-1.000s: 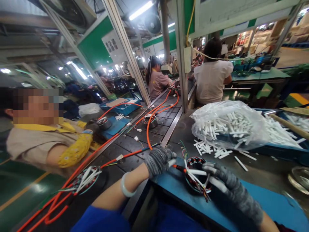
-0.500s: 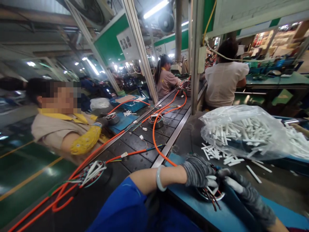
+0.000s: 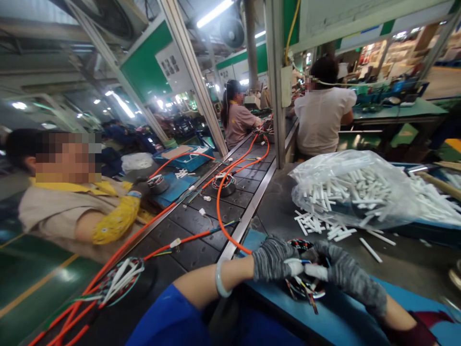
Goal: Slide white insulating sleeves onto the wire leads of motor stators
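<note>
On the blue mat (image 3: 273,298) lies a round wound motor stator (image 3: 300,245) with red, white and dark wires. My left hand (image 3: 275,259), in a striped grey glove with whitish fingertips, pinches thin stator wires (image 3: 306,262) from the left side. From the right, my right hand (image 3: 345,274), gloved alike, has its fingertips closed at the same wires, close to the left fingertips. Short brown and yellowish wire ends (image 3: 312,297) stick out toward me below the fingers. Both hands cover much of the stator's middle.
A clear bag (image 3: 353,187) of white sleeves sits at the right, with loose sleeves (image 3: 340,232) before it. The conveyor (image 3: 194,226) at left carries stators with orange cables (image 3: 219,206). Across it works a person (image 3: 72,211) in yellow sleeve covers. A metal post (image 3: 275,96) rises ahead.
The view has shifted slightly rightward. My hands have turned so both fingertips meet over the stator, and the white sleeves seen at my left fingers are no longer visible there.
</note>
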Tool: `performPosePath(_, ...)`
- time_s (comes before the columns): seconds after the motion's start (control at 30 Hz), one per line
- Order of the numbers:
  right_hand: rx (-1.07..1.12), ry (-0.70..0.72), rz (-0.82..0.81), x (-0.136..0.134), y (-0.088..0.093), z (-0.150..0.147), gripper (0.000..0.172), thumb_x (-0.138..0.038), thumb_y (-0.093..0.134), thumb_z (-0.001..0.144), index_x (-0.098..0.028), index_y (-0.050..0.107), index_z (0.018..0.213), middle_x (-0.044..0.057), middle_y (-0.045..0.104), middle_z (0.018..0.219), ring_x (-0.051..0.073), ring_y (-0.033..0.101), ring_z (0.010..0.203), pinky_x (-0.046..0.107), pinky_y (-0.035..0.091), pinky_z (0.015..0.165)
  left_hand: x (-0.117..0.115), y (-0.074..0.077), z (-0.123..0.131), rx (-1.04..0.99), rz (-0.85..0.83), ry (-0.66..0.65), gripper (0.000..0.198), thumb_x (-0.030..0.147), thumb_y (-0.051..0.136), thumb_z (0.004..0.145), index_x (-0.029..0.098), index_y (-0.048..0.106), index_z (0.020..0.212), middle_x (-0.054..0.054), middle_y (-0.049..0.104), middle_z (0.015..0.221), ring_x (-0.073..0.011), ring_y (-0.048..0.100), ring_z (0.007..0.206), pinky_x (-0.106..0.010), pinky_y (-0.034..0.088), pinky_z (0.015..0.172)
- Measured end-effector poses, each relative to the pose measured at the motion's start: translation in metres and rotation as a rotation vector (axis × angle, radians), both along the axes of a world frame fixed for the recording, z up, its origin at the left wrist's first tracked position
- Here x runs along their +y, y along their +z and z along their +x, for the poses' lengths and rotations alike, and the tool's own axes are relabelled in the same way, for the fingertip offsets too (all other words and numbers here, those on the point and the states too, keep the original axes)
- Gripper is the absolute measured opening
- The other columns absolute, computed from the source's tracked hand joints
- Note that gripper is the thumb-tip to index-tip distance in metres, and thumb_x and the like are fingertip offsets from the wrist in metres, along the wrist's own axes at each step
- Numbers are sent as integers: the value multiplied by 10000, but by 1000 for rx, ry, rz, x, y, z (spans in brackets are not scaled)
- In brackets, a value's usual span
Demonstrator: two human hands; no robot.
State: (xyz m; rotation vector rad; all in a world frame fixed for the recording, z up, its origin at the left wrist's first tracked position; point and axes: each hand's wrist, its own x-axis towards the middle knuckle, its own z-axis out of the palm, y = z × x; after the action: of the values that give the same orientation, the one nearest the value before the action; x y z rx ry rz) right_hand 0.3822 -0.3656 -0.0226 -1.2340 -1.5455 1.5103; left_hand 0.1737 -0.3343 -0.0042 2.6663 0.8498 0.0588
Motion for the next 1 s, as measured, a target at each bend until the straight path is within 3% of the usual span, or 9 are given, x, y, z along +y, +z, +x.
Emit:
performPosePath(0.1, -34, -66, 80, 0, -21, 0, 478, -619, 810, 632, -174, 665, 729, 25, 663, 653, 146, 586, 585, 262, 533, 539, 2, -5, 0, -68, -88, 25, 260, 352, 547, 949, 182, 571, 753, 19, 594, 692, -109, 523, 646, -209, 412, 631)
performPosePath(0.2, -26, -49, 153, 1, -30, 5, 463, -625, 732, 727, -167, 684, 781, 39, 683, 707, 150, 600, 635, 270, 539, 592, 3, -2, 0, -106, -152, 19, 252, 354, 529, 955, 182, 566, 775, 12, 594, 710, -116, 531, 666, -212, 432, 658)
performPosePath(0.33, -57, -91, 218, 1, -22, 4, 474, -651, 678, 766, -178, 660, 733, 36, 664, 686, 147, 575, 619, 263, 506, 560, 0, 13, -1, -62, -148, 12, 287, 359, 450, 1003, 175, 619, 861, -22, 660, 799, -145, 601, 750, -234, 456, 724)
performPosePath(0.5, -194, -100, 441, -2, -6, -5, 508, -661, 585, 861, -187, 661, 693, 12, 589, 636, 121, 481, 585, 244, 411, 540, -2, 30, 1, 64, -154, 48, 337, 367, 412, 1035, 171, 666, 933, -53, 721, 899, -155, 661, 804, -232, 488, 759)
performPosePath(0.6, -312, -75, 589, -3, -5, 0, 560, -637, 470, 962, -178, 726, 769, 35, 604, 685, 136, 489, 638, 279, 422, 628, 3, 31, 9, 176, -97, 59, 403, 371, 368, 1044, 161, 686, 913, -90, 737, 885, -198, 680, 801, -284, 504, 763)
performPosePath(0.7, -331, -10, 684, -4, -12, 17, 469, -580, 489, 987, -206, 772, 991, 79, 679, 906, 188, 574, 842, 348, 461, 795, 4, 31, 22, 313, 1, 60, 404, 381, 393, 1031, 150, 713, 942, -136, 746, 914, -269, 696, 853, -367, 511, 796)
performPosePath(0.77, -222, 7, 620, -5, -18, 32, 394, -553, 585, 952, -220, 761, 1067, 79, 688, 995, 198, 604, 928, 366, 476, 862, 1, 33, 32, 456, 43, 75, 399, 387, 414, 1022, 150, 731, 972, -153, 750, 932, -302, 705, 878, -405, 514, 809)
performPosePath(0.87, 18, -36, 414, -6, -23, 49, 360, -539, 697, 883, -201, 757, 995, 54, 713, 950, 182, 657, 909, 351, 523, 867, -2, 36, 49, 599, 88, 105, 409, 369, 406, 1023, 138, 744, 1014, -180, 748, 972, -336, 704, 918, -444, 514, 817)
performPosePath(1.0, 93, -77, 336, -1, -24, 54, 397, -571, 739, 831, -184, 745, 919, 45, 747, 884, 182, 701, 843, 336, 573, 807, 2, 38, 66, 592, 125, 94, 395, 356, 425, 1014, 126, 744, 1048, -190, 746, 1012, -337, 695, 952, -458, 504, 854)
